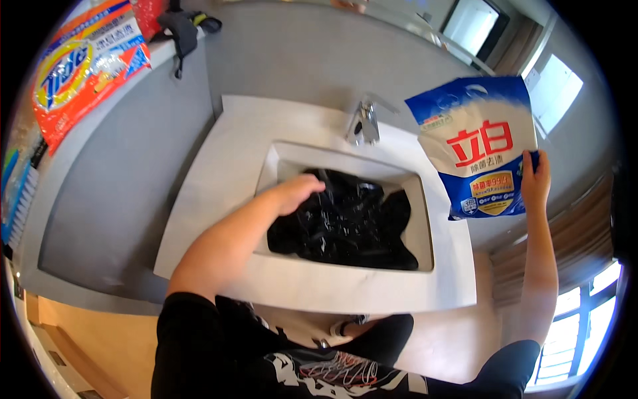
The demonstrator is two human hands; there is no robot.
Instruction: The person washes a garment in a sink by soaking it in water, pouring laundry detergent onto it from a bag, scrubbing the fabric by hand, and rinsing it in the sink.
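A rectangular white sink (427, 233) is filled with a wet, crumpled black cloth (352, 219), shiny in places. At the cloth's upper left edge, my left hand (299, 193) has its fingers curled together on a fold of it; the fingertips are partly hidden. My right hand (537, 178) is raised to the right of the counter, closed on the side edge of a large blue and white bag of washing powder (475, 149). The bag hangs upright with its printed front facing me, beside the sink and apart from it.
A chrome faucet (364, 123) stands behind the sink on the white countertop (206, 173). On the grey ledge at the left lie an orange detergent bag (93, 73), a dark strap (178, 34) and a blue brush with white bristles (21, 206). A grey wall rises behind.
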